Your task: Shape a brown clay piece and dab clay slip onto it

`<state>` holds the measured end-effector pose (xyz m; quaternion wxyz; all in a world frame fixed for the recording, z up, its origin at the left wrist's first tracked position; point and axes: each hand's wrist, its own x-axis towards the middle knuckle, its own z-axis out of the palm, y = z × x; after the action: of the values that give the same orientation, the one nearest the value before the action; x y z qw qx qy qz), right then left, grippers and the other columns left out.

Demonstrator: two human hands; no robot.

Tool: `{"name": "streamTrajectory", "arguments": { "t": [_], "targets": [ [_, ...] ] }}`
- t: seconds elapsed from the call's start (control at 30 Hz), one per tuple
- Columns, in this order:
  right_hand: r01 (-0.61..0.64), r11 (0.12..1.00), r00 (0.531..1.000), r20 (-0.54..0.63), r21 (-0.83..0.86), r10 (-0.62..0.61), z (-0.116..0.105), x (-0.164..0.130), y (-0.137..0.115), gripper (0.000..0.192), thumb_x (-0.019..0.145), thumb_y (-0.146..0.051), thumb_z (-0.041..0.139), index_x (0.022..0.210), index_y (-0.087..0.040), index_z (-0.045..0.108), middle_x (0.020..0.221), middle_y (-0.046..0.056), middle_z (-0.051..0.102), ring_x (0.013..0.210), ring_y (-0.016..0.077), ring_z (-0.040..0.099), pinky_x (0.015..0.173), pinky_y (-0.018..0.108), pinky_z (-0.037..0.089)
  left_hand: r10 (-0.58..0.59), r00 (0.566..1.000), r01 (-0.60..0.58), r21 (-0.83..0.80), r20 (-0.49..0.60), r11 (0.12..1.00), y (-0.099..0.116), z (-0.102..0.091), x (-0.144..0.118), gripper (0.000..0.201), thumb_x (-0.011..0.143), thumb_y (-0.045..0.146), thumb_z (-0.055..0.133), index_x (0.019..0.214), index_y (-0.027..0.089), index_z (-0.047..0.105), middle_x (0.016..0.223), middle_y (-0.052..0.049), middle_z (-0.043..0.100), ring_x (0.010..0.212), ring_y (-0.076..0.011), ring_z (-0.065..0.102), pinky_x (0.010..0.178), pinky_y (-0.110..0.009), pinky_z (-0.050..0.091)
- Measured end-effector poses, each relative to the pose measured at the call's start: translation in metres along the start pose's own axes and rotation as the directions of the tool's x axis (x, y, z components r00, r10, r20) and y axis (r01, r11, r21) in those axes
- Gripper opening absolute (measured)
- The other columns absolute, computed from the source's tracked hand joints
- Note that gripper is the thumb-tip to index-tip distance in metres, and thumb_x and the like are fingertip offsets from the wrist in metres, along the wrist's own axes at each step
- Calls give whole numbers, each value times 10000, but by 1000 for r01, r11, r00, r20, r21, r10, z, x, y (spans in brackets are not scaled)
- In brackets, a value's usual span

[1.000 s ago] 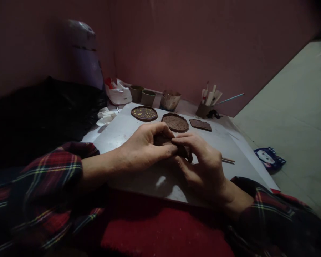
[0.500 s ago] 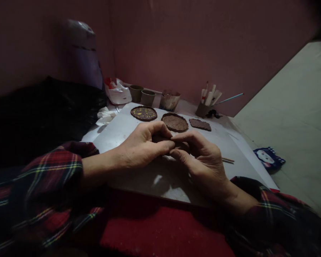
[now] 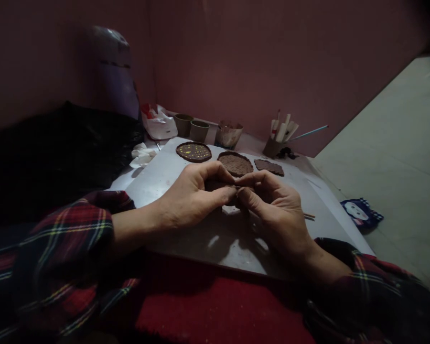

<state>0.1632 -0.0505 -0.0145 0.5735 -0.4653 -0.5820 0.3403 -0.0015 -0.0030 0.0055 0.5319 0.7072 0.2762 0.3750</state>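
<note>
Between my two hands is a piece of brown clay (image 3: 217, 185), mostly hidden behind the fingers and held above the white board (image 3: 154, 184). My left hand (image 3: 200, 191) pinches it from the left with thumb and forefinger. From the other side my right hand (image 3: 272, 203) grips it, thumb and fingertips meeting close to those of the left. Beyond the hands lie a round brown clay disc with a raised rim (image 3: 235, 164), a similar disc dotted with yellow (image 3: 193, 152), and a flat rectangular clay slab (image 3: 268, 167).
Along the back stand two dark cups, one of them a greenish cup (image 3: 199, 131), a smeared glass (image 3: 228, 134) and a holder with brushes and sticks (image 3: 272, 147). Thin sticks (image 3: 309, 216) lie right of my right hand. Crumpled tissue (image 3: 142, 155) and a black bag (image 3: 64, 143) are at left.
The fingertips of both hands have drawn closer together around the clay, and the right thumb has shifted up and to the right. The view has moved slightly.
</note>
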Motion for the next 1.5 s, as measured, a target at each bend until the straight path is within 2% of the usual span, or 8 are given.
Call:
{"name": "streamTrajectory", "arguments": {
  "t": [0.17, 0.33, 0.53, 0.67, 0.8, 1.0, 1.33, 1.5],
  "targets": [
    [-20, 1000, 997, -75, 12, 20, -2, 5, 4, 241, 746, -370, 753, 876, -204, 636, 804, -10, 650, 678, 103, 601, 577, 220, 484, -40, 999, 41, -79, 13, 996, -1, 1, 1, 278, 766, 297, 712, 958, 112, 633, 726, 13, 623, 623, -74, 539, 539, -176, 420],
    [-61, 997, 993, -97, 52, 65, -4, 9, 7, 260, 756, -394, 743, 913, -211, 646, 850, 6, 681, 758, 123, 650, 676, 243, 520, -27, 997, 40, -171, 79, 984, -3, 1, 3, 356, 682, 98, 706, 1021, 105, 598, 889, -29, 661, 849, -151, 629, 727, -242, 495],
    [-112, 966, 984, -106, 235, 140, -4, 9, 6, 378, 681, -364, 805, 985, -239, 620, 926, 9, 695, 879, 157, 677, 821, 307, 547, 30, 998, -26, -63, 56, 998, -5, 0, 6, 364, 698, 73, 654, 1059, 78, 603, 997, -93, 679, 934, -208, 643, 760, -300, 511],
    [-177, 967, 979, -72, 180, 193, -6, 8, 7, 305, 679, -364, 803, 894, -197, 664, 872, 24, 711, 816, 159, 680, 787, 316, 557, 57, 996, -61, 59, 67, 996, -4, -2, 5, 338, 718, 63, 636, 1056, 57, 637, 968, -89, 675, 917, -192, 638, 802, -294, 505],
    [-105, 994, 991, -77, 8, 105, -7, 5, 5, 223, 722, -327, 770, 890, -198, 698, 831, 22, 725, 763, 150, 681, 732, 298, 558, 127, 987, -142, 177, 97, 974, -7, -3, 5, 268, 762, 55, 601, 1017, 105, 669, 934, -57, 681, 874, -161, 640, 795, -270, 507],
    [47, 977, 996, -68, -209, -62, -3, 0, 2, 158, 742, -212, 736, 894, -205, 692, 856, 20, 731, 781, 171, 694, 743, 327, 568, 364, 918, -388, 529, 154, 755, -16, -5, 6, 316, 757, 4, 590, 1022, 147, 686, 987, -60, 687, 887, -161, 622, 802, -274, 492],
    [459, 625, 874, 194, -632, -446, -9, -3, 5, 199, 812, -121, 632, 999, -187, 648, 918, 56, 675, 839, 174, 633, 755, 314, 527, 400, 883, -463, 599, 246, 653, -26, -6, 2, 319, 838, 41, 494, 1092, 153, 651, 964, -63, 623, 863, -148, 601, 763, -240, 488],
    [341, 740, 929, 90, -580, -358, -6, -2, 6, 200, 809, -158, 658, 1001, -209, 637, 916, 39, 667, 839, 179, 640, 764, 339, 534, 384, 908, -411, 540, 169, 734, -19, -4, 2, 298, 801, 16, 539, 1033, 152, 668, 1005, -64, 660, 913, -162, 616, 808, -272, 500]
  ]
}}
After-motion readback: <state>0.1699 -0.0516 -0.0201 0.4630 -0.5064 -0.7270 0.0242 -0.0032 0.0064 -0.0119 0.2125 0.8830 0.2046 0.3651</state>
